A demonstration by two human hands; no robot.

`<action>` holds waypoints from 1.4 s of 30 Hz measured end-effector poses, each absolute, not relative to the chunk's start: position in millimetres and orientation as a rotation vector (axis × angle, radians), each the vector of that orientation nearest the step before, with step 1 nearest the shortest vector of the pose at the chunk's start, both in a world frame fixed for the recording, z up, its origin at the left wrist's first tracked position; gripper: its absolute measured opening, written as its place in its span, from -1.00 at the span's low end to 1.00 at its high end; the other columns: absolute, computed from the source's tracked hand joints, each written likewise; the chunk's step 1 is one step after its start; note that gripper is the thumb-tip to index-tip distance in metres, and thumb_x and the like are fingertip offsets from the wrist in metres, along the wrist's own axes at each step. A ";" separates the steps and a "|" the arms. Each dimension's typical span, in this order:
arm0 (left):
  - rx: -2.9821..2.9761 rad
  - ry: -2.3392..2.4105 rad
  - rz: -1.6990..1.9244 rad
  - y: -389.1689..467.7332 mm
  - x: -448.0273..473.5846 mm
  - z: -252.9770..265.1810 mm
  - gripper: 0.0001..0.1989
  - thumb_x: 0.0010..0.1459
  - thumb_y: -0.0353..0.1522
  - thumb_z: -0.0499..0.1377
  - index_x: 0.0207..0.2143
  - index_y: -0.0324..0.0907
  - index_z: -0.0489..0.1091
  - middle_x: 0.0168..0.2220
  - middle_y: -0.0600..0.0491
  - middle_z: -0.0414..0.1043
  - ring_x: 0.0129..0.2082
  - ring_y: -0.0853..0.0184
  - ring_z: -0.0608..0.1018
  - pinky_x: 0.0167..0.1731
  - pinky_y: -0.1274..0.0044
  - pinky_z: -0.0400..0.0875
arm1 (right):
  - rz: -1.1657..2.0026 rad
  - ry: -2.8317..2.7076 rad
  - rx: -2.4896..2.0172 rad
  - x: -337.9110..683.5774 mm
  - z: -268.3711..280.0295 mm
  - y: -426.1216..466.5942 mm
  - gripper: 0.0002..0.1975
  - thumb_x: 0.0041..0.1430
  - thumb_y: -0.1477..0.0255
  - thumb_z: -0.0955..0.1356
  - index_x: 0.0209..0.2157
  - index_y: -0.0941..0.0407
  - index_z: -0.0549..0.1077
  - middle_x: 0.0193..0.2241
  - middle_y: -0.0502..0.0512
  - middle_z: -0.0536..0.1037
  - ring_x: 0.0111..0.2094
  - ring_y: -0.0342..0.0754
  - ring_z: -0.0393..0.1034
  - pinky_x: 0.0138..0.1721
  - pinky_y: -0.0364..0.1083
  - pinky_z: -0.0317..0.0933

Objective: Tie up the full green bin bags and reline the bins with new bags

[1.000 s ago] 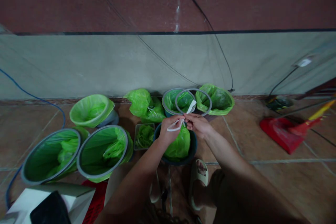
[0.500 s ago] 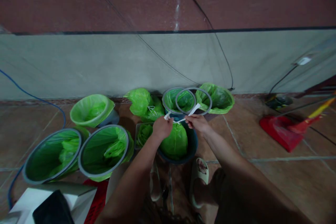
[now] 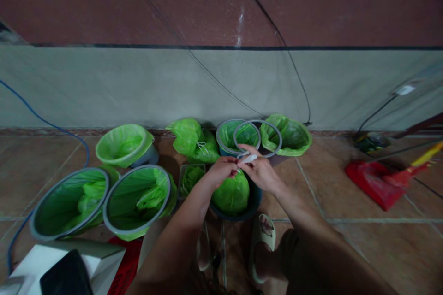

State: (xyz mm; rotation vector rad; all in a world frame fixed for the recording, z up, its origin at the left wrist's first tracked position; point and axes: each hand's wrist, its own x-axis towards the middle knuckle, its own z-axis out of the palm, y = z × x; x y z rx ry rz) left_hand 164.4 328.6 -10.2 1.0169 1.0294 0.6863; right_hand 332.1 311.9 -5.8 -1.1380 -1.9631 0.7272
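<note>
Both my hands meet over the neck of a filled green trash bag [image 3: 231, 196], which sits inside a dark blue bin [image 3: 255, 205] between my feet. A white drawstring [image 3: 248, 159] runs between my fingers at the bag's top. My left hand [image 3: 222, 170] pinches the drawstring from the left. From the right, my right hand [image 3: 261, 171] grips it, with the index finger stretched forward and a white end sticking out. A loose grey ring [image 3: 278, 136] lies just beyond my right hand, across the rims of the bins behind.
Lined bins [image 3: 136, 199] stand to the left. A tied green bag [image 3: 187, 136], another lined bin [image 3: 238, 124] and an open green liner [image 3: 294, 136] line the wall. A red dustpan [image 3: 374, 182] is at right. A white box [image 3: 104, 258] carries a dark object [image 3: 65, 274].
My hands have come together from being apart with the drawstring stretched between them. The white ends are now bunched at my fingers. The view has shifted slightly.
</note>
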 end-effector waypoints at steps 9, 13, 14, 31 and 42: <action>1.550 1.073 0.684 328.2 165.6 -20.4 -0.84 0.07 -0.32 0.12 -0.48 -0.23 0.39 -0.66 0.21 0.28 -0.66 0.51 0.32 -0.60 0.64 0.19 | 1.010 -1.802 -1.382 323.8 -22.6 315.4 -0.72 0.30 0.20 0.20 -0.31 0.09 0.36 -0.63 -0.12 0.29 -0.63 -0.17 0.23 -0.53 -0.17 0.11; 1.501 1.135 0.755 327.3 174.2 -30.3 -0.87 0.14 -0.37 0.04 -0.42 -0.19 0.34 -0.65 0.19 0.29 -0.68 0.47 0.36 -0.61 0.62 0.24 | 0.917 -1.826 -1.462 317.6 -20.6 316.1 -0.73 0.28 0.20 0.20 -0.30 0.09 0.35 -0.57 -0.09 0.34 -0.58 -0.17 0.24 -0.48 -0.16 0.10; 1.492 1.150 0.774 327.4 175.4 -32.5 -0.88 0.14 -0.39 0.03 -0.40 -0.19 0.34 -0.64 0.19 0.30 -0.68 0.46 0.37 -0.62 0.62 0.25 | 0.912 -1.836 -1.482 316.8 -19.5 316.2 -0.73 0.27 0.19 0.20 -0.28 0.09 0.35 -0.58 -0.09 0.34 -0.57 -0.16 0.25 -0.47 -0.16 0.10; 1.212 1.242 0.998 337.1 171.8 -51.9 -0.91 -0.15 -0.48 0.23 -0.48 -0.25 0.49 -0.62 0.18 0.40 -0.63 0.50 0.36 -0.57 0.64 0.22 | 1.201 -1.912 -1.533 340.5 -33.8 319.7 -0.74 0.15 0.25 0.27 -0.45 0.13 0.43 -0.61 -0.06 0.40 -0.59 -0.21 0.18 -0.52 -0.19 0.01; 1.214 1.267 1.048 339.8 168.8 -49.4 -0.93 -0.13 -0.48 0.25 -0.49 -0.23 0.50 -0.58 0.14 0.45 -0.57 0.45 0.43 -0.49 0.61 0.29 | 1.802 -2.033 -1.377 338.6 -12.9 309.5 -0.60 0.07 0.08 0.32 -0.48 0.17 0.46 -0.67 -0.07 0.32 -0.64 -0.24 0.10 -0.60 -0.20 -0.01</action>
